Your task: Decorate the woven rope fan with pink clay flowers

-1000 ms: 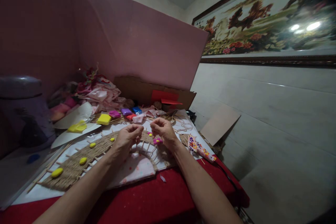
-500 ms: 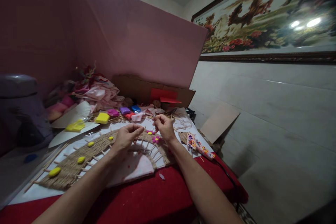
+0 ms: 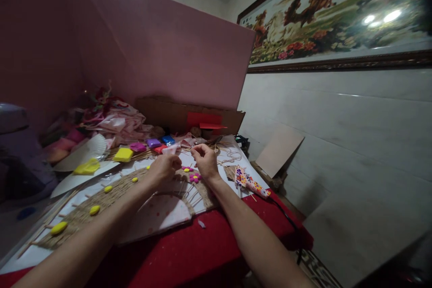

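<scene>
Left hand (image 3: 164,168) and right hand (image 3: 205,160) curl mid-frame, grips unclear. Two magenta flowers (image 3: 195,177) lie at centre, five yellow discs (image 3: 95,210) at left.

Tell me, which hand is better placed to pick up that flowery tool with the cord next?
Probably the right hand: it is nearer the flowery tool, and the left hand would have to reach past it. Both have fingers drawn together; whether either holds something small, I cannot tell.

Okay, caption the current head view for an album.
Two bare hands above a woven fan shape dotted with yellow ovals and magenta flowers.
</scene>
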The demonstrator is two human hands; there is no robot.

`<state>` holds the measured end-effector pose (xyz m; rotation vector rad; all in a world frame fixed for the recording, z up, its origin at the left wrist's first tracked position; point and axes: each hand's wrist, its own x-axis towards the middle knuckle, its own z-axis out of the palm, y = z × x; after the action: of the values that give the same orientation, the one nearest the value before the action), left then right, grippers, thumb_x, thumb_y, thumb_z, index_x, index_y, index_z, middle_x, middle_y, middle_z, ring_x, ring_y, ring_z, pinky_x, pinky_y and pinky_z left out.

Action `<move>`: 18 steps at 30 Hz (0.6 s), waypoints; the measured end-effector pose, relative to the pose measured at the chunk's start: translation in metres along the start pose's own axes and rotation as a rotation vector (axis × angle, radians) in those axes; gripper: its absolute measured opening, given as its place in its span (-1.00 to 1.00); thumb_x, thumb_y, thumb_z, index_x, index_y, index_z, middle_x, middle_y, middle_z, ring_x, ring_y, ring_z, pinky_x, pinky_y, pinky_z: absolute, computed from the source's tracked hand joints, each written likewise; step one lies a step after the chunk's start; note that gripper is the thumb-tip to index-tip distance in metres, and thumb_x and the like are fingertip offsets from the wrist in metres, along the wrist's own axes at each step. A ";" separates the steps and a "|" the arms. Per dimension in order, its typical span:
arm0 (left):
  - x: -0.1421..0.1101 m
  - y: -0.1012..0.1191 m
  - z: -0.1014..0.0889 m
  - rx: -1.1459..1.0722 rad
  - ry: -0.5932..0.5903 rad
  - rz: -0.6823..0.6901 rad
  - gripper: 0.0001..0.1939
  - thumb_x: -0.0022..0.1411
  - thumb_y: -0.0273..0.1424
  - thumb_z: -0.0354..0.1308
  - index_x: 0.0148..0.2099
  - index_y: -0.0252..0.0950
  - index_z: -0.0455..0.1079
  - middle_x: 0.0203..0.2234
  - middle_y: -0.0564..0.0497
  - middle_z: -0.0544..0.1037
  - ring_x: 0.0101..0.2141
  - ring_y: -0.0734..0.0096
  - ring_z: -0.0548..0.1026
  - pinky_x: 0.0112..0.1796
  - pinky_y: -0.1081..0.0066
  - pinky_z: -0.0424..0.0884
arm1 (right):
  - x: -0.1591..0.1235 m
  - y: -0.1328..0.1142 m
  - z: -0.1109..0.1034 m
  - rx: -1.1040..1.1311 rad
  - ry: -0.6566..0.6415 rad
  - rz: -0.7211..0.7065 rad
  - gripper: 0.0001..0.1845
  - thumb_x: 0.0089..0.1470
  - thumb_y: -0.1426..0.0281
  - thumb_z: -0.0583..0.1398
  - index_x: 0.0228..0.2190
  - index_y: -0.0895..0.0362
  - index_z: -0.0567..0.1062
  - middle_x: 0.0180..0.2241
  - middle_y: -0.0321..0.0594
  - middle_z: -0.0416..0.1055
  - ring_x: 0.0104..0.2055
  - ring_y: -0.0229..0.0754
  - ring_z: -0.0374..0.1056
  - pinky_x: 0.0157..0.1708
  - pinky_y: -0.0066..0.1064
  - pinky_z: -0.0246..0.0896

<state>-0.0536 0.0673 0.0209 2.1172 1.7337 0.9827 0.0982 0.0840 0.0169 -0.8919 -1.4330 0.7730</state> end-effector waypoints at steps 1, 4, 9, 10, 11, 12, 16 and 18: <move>0.001 -0.001 0.001 0.065 -0.029 0.015 -0.86 -0.04 -0.44 0.12 -0.45 -0.24 0.52 -0.55 -0.02 0.52 -0.46 0.32 0.41 -0.44 0.43 0.16 | 0.000 -0.001 0.000 -0.018 0.003 -0.013 -0.85 -0.07 0.29 0.16 -0.50 0.13 0.41 -0.58 -0.34 0.29 -0.54 -0.32 0.17 -0.65 -0.55 0.13; 0.002 -0.001 0.005 0.183 -0.076 0.026 -0.81 -0.03 -0.47 0.07 -0.40 -0.26 0.52 -0.47 -0.06 0.55 -0.39 0.27 0.44 -0.40 0.42 0.18 | -0.001 -0.002 -0.001 -0.059 0.018 -0.052 -0.85 -0.06 0.30 0.15 -0.51 0.13 0.41 -0.57 -0.33 0.30 -0.52 -0.30 0.18 -0.60 -0.51 0.14; 0.003 -0.001 0.009 0.231 -0.107 0.022 -0.83 -0.01 -0.42 0.09 -0.40 -0.26 0.52 -0.48 -0.07 0.55 -0.40 0.24 0.44 -0.41 0.40 0.20 | -0.001 -0.004 -0.002 -0.122 0.050 -0.141 -0.85 -0.04 0.33 0.16 -0.53 0.14 0.42 -0.56 -0.32 0.35 -0.50 -0.26 0.24 -0.46 -0.43 0.15; 0.003 -0.001 0.010 0.238 -0.108 0.025 -0.83 -0.01 -0.41 0.09 -0.40 -0.26 0.52 -0.48 -0.06 0.55 -0.40 0.25 0.44 -0.40 0.40 0.21 | -0.001 -0.004 -0.001 -0.136 0.054 -0.154 -0.85 -0.03 0.33 0.16 -0.53 0.14 0.43 -0.55 -0.31 0.36 -0.49 -0.26 0.25 -0.44 -0.43 0.16; 0.003 -0.001 0.010 0.246 -0.102 0.031 -0.84 0.00 -0.42 0.10 -0.41 -0.25 0.52 -0.47 -0.06 0.55 -0.39 0.25 0.44 -0.38 0.40 0.21 | -0.001 -0.003 -0.001 -0.150 0.057 -0.161 -0.85 -0.02 0.32 0.16 -0.53 0.13 0.43 -0.54 -0.31 0.37 -0.48 -0.25 0.26 -0.42 -0.43 0.16; 0.004 -0.001 0.011 0.257 -0.095 0.040 -0.83 0.01 -0.42 0.09 -0.40 -0.24 0.52 -0.46 -0.06 0.56 -0.37 0.26 0.45 -0.36 0.40 0.22 | -0.001 -0.003 -0.001 -0.164 0.058 -0.165 -0.85 -0.02 0.32 0.16 -0.52 0.13 0.43 -0.53 -0.30 0.38 -0.46 -0.24 0.27 -0.41 -0.43 0.17; 0.004 -0.003 0.013 0.309 -0.073 0.066 -0.80 0.03 -0.46 0.06 -0.39 -0.22 0.53 -0.42 -0.06 0.56 -0.34 0.26 0.44 -0.34 0.38 0.22 | -0.001 0.000 -0.002 -0.209 0.044 -0.170 -0.87 0.00 0.32 0.15 -0.50 0.10 0.44 -0.50 -0.31 0.41 -0.42 -0.23 0.28 -0.36 -0.42 0.18; 0.004 -0.003 0.014 0.315 -0.070 0.080 -0.79 0.04 -0.46 0.06 -0.38 -0.23 0.53 -0.42 -0.07 0.55 -0.34 0.26 0.44 -0.35 0.38 0.21 | -0.001 0.000 -0.002 -0.218 0.044 -0.177 -0.87 0.01 0.32 0.15 -0.50 0.09 0.44 -0.50 -0.30 0.41 -0.42 -0.23 0.28 -0.35 -0.42 0.19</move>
<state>-0.0472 0.0751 0.0103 2.3948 1.8858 0.6795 0.1000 0.0829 0.0163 -0.9264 -1.5541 0.4690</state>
